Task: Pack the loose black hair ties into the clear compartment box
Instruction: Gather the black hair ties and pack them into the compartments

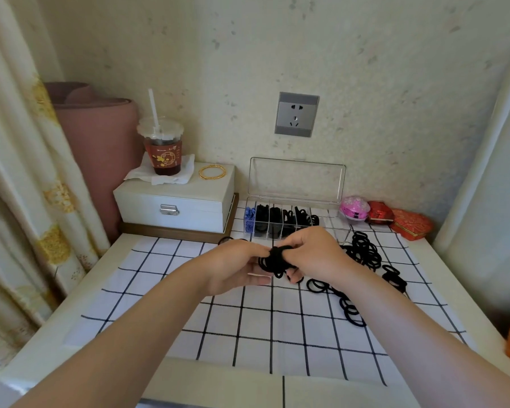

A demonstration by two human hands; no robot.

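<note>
My left hand (236, 267) and my right hand (312, 254) meet above the checked cloth, both gripping one bundle of black hair ties (274, 262) between them. Just behind the hands stands the clear compartment box (333, 220) with its lid upright. Several of its compartments hold black ties, and the leftmost holds blue ones. Loose black hair ties (365, 251) lie scattered on the cloth to the right of my right hand, with more (348, 307) trailing toward me under my right forearm.
A white jewellery box (174, 201) at the back left carries an iced drink cup (162, 148) and gold bangles (212, 171). A pink case (354, 208) and red boxes (407, 222) sit at the back right. A curtain hangs on the left.
</note>
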